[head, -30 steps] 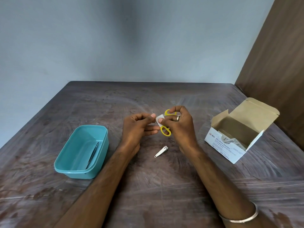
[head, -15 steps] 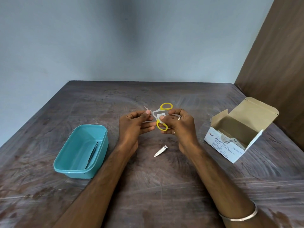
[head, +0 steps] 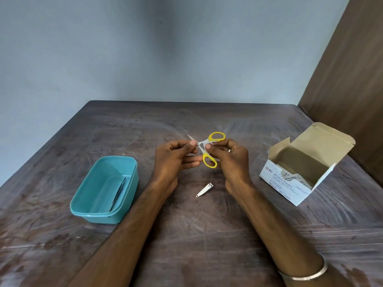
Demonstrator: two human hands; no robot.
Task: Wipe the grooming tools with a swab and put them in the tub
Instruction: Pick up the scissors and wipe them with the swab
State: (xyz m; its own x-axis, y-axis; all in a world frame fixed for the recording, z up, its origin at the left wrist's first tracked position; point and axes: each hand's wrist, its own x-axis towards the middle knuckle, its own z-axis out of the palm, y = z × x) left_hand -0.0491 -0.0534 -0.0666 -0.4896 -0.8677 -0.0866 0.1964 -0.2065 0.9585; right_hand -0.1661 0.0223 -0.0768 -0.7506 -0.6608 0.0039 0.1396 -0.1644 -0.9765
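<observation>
Small scissors (head: pixel 209 160) with yellow handles hang open above the table centre, blades pointing up and left. My left hand (head: pixel 173 160) pinches the blade end between thumb and fingers. The thumb and fingers of my right hand (head: pixel 233 160) press a small white swab (head: pixel 204 145) against the scissors near the pivot. A silver nail clipper (head: pixel 204 190) lies on the table just below my hands. The teal tub (head: pixel 128 183) stands to the left with dark tweezers (head: pixel 118 193) lying inside it.
An open white box of alcohol swabs (head: pixel 290 183) sits at the right, flap raised, packets showing inside. The dark wooden table (head: pixel 207 235) meets a grey wall at the back and a brown panel (head: pixel 352 79) at the right.
The scissors were turned and spread open, so the blades now point up-left and both yellow handles show. Both hands shifted slightly upward; the swab sits near the pivot.
</observation>
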